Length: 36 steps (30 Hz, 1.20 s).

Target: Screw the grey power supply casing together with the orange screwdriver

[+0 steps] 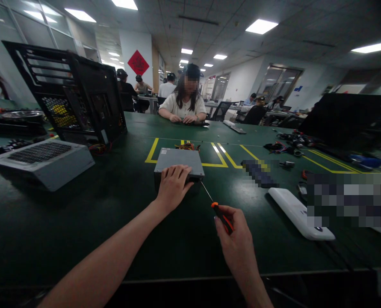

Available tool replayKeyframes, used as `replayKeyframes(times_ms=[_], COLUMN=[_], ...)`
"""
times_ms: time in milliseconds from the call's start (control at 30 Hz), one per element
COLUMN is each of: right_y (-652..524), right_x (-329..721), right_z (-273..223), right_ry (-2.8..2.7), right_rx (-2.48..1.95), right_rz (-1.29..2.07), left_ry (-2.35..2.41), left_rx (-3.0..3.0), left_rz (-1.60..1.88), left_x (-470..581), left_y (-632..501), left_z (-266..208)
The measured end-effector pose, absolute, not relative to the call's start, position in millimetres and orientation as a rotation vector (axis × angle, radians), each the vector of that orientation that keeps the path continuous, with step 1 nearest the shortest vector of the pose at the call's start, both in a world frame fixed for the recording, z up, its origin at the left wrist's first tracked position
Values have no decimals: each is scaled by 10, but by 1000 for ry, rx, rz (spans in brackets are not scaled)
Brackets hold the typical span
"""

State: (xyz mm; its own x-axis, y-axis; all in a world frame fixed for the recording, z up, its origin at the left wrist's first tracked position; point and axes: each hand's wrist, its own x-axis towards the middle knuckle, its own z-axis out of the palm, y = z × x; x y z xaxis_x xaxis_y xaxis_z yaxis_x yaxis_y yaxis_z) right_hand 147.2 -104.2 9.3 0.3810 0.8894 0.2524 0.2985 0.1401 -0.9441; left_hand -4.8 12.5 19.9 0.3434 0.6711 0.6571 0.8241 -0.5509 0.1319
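Note:
A grey computer power supply rests on the green table in front of me, with coloured wires behind it. My left hand grips its near edge, fingers bent over the top and thumb toward the right of the front face. In my right hand is a screwdriver with an orange and black handle, fingers closed around it. Its thin shaft points up and left, and the tip meets the supply's near right corner. Whether a screw sits under the tip is too small to tell.
A second power supply lies left, before an upright black computer case. A white oblong device is at right, with cables and a dark monitor beyond. Across the table sits a person. Yellow tape marks the table.

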Motion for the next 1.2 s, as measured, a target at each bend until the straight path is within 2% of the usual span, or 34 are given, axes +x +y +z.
replayKeyframes(times_ms=[100, 300, 500, 733, 1200], right_y=[-1077, -1015, -993, -1005, -990], right_x=[1471, 1427, 1419, 1493, 1455], right_z=[138, 73, 61, 177, 149], right_ry=[-1355, -1355, -1458, -1540, -1578], right_rx=[-1505, -1581, -1617, -1736, -1729], right_rz=[278, 422, 170, 376, 333], left_ry=[-1355, -1300, -1162, -1062, -971], left_rx=[-2370, -2360, -2355, -2335, -2229], left_rz=[-987, -1013, -968, -875, -876], left_x=[-35, -43, -107, -77, -70], left_y=[113, 111, 101, 45, 106], left_z=[201, 173, 138, 181, 210])
